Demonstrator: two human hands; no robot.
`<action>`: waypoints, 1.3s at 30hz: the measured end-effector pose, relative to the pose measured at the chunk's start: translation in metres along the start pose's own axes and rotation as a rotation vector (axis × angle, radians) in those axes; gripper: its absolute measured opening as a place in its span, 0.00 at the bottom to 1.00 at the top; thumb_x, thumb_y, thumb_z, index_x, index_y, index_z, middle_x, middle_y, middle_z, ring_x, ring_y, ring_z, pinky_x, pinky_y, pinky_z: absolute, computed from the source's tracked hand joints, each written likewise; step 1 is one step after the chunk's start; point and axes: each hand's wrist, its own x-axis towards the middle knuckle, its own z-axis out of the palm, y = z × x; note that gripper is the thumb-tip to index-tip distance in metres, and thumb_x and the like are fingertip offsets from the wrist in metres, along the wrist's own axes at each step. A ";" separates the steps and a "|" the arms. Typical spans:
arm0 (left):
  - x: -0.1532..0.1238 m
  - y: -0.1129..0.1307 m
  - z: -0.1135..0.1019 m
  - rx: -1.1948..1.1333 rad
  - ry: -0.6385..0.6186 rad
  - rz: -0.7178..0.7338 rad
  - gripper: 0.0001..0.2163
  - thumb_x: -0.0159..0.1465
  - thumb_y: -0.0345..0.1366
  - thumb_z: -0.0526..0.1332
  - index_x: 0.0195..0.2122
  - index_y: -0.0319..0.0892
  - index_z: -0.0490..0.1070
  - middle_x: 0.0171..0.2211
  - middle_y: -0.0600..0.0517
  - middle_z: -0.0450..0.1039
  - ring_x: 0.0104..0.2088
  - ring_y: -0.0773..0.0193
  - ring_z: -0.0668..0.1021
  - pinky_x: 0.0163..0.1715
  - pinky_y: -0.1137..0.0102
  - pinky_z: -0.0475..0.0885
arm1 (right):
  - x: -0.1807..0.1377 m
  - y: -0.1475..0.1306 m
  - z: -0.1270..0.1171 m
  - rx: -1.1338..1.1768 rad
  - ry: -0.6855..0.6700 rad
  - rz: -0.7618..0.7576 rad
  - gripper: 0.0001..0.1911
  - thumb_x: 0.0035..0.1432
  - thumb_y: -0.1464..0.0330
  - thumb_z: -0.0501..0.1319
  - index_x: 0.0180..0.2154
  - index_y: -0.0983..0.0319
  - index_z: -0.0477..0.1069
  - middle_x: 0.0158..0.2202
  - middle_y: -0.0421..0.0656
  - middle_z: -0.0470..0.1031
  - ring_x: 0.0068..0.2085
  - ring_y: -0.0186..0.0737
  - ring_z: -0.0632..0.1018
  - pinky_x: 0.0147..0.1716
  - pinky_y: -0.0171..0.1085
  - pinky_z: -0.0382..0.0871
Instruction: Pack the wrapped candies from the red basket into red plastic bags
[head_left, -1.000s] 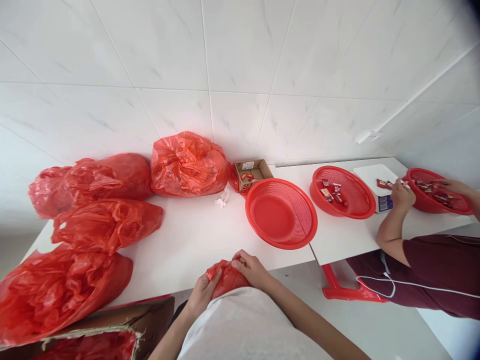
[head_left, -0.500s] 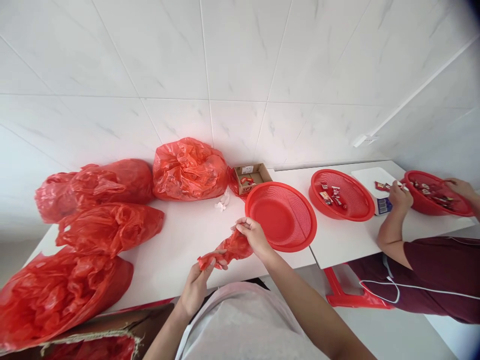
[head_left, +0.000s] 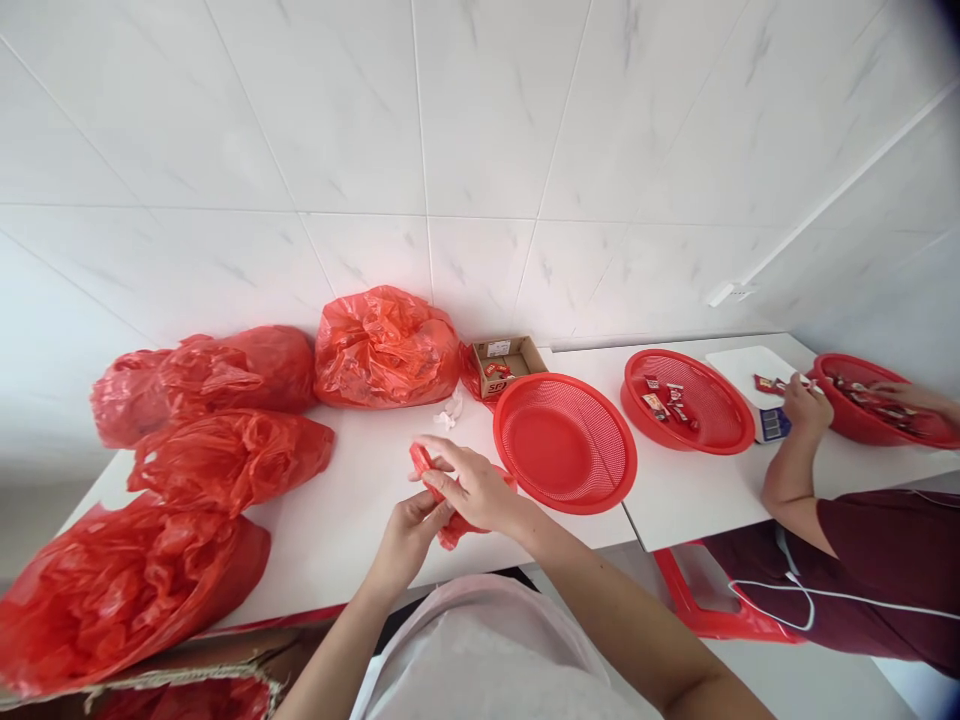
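Where my left hand (head_left: 405, 535) meets my right hand (head_left: 476, 488), above the white table (head_left: 356, 490): one red plastic bag (head_left: 454, 530), crumpled, pinched by both; one end jutting far-left, remainder beneath the right, the nearer; long axis partly hidden.

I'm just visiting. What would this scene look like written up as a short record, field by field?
Left hand: gripping a crumpled red plastic bag
Right hand: gripping the same bag, close to the left
Nearest basket: red, on the white table
Middle basket: holds small wrapped packets
Table's left: bulging red bags
By the wall: cardboard box
Far right: another person's hand at a third basket
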 end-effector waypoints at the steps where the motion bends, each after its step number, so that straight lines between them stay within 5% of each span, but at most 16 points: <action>1: 0.000 0.000 0.000 -0.033 0.039 0.023 0.15 0.61 0.47 0.62 0.28 0.39 0.75 0.21 0.54 0.70 0.27 0.63 0.73 0.33 0.68 0.70 | -0.001 0.004 0.001 -0.007 0.020 0.051 0.22 0.69 0.63 0.49 0.63 0.54 0.54 0.43 0.42 0.78 0.46 0.40 0.77 0.46 0.40 0.66; 5: 0.000 -0.003 0.000 -0.101 0.164 0.032 0.17 0.59 0.46 0.65 0.20 0.40 0.71 0.21 0.54 0.69 0.27 0.66 0.71 0.32 0.71 0.68 | -0.005 0.018 0.002 -0.117 0.073 0.165 0.19 0.69 0.64 0.47 0.58 0.58 0.58 0.28 0.38 0.72 0.30 0.38 0.75 0.33 0.35 0.64; 10: 0.004 -0.006 0.005 -0.221 0.208 -0.032 0.16 0.57 0.48 0.65 0.35 0.38 0.79 0.26 0.50 0.75 0.28 0.62 0.75 0.32 0.67 0.72 | -0.006 0.009 0.003 -0.120 0.286 0.261 0.14 0.65 0.63 0.51 0.51 0.58 0.61 0.19 0.31 0.59 0.21 0.35 0.66 0.25 0.33 0.56; 13: 0.004 -0.005 0.001 -0.218 0.173 -0.033 0.18 0.57 0.48 0.65 0.39 0.38 0.79 0.30 0.48 0.78 0.30 0.60 0.76 0.36 0.65 0.73 | -0.013 -0.001 0.009 -0.039 0.313 0.273 0.12 0.65 0.63 0.51 0.49 0.58 0.60 0.19 0.31 0.57 0.21 0.35 0.65 0.25 0.33 0.57; 19: -0.001 -0.003 -0.018 0.014 0.169 0.092 0.05 0.55 0.36 0.67 0.29 0.42 0.72 0.31 0.52 0.74 0.32 0.63 0.75 0.37 0.68 0.70 | -0.035 0.004 0.022 -0.052 0.214 0.323 0.10 0.63 0.68 0.52 0.47 0.56 0.62 0.20 0.32 0.61 0.21 0.36 0.67 0.25 0.35 0.60; 22: -0.001 -0.007 -0.026 0.229 0.144 0.207 0.04 0.53 0.28 0.64 0.28 0.43 0.71 0.33 0.53 0.72 0.36 0.63 0.74 0.41 0.67 0.69 | -0.033 0.012 0.019 -0.157 0.233 0.190 0.15 0.57 0.73 0.56 0.46 0.56 0.66 0.33 0.41 0.73 0.36 0.41 0.75 0.38 0.40 0.68; 25: 0.000 -0.010 -0.033 0.374 0.115 0.252 0.06 0.53 0.26 0.61 0.29 0.44 0.70 0.36 0.53 0.72 0.39 0.63 0.75 0.41 0.68 0.70 | -0.027 0.018 0.015 -0.057 0.164 0.088 0.18 0.56 0.76 0.55 0.47 0.56 0.68 0.47 0.44 0.74 0.49 0.42 0.74 0.50 0.42 0.67; 28: 0.001 -0.012 -0.033 0.356 0.117 0.192 0.07 0.54 0.27 0.60 0.34 0.45 0.67 0.36 0.54 0.74 0.34 0.64 0.76 0.36 0.70 0.71 | -0.022 0.021 0.020 0.134 0.124 0.209 0.16 0.56 0.75 0.54 0.46 0.56 0.66 0.40 0.40 0.75 0.41 0.37 0.77 0.43 0.39 0.71; 35: 0.002 -0.029 -0.019 0.435 0.488 0.220 0.10 0.54 0.28 0.58 0.37 0.46 0.66 0.36 0.54 0.74 0.32 0.64 0.76 0.31 0.70 0.72 | -0.022 0.020 0.035 0.251 0.149 0.332 0.11 0.52 0.73 0.60 0.39 0.57 0.63 0.31 0.36 0.71 0.31 0.35 0.73 0.33 0.35 0.69; 39: -0.001 -0.025 -0.021 0.519 0.420 0.345 0.10 0.58 0.28 0.56 0.39 0.46 0.72 0.37 0.51 0.73 0.33 0.63 0.76 0.29 0.71 0.71 | -0.023 0.024 0.031 0.528 0.097 0.378 0.12 0.57 0.67 0.60 0.44 0.59 0.67 0.31 0.38 0.72 0.34 0.36 0.75 0.36 0.37 0.71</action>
